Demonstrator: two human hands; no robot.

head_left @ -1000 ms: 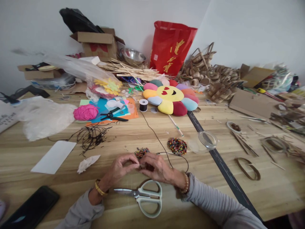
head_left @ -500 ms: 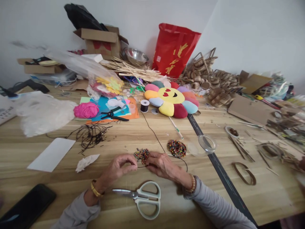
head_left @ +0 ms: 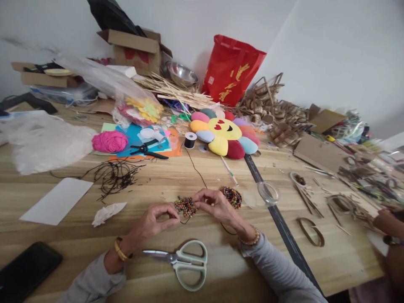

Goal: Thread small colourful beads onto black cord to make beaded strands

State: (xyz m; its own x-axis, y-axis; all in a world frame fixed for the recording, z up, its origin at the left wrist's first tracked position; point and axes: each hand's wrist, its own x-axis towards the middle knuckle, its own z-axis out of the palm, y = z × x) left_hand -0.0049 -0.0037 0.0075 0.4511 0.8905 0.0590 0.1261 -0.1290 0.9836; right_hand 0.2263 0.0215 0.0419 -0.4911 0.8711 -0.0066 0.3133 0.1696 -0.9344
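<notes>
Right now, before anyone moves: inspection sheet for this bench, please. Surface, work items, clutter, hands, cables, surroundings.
Surface: pale wood-grain table, crossed by a black strip.
Work items: pile of small multicoloured round beads; thin black cord; black-wound white spool; pale-handled steel scissors.
Clutter: tangled black strands; crumpled white tissue; black rectangular phone.
Hands: left hand pinches the cord; right hand at the beads' edge, grip unclear.
Cables: nothing seen for certain.
Surroundings: red bag with gold lettering before a pale wall; another person's forearm at right edge.
</notes>
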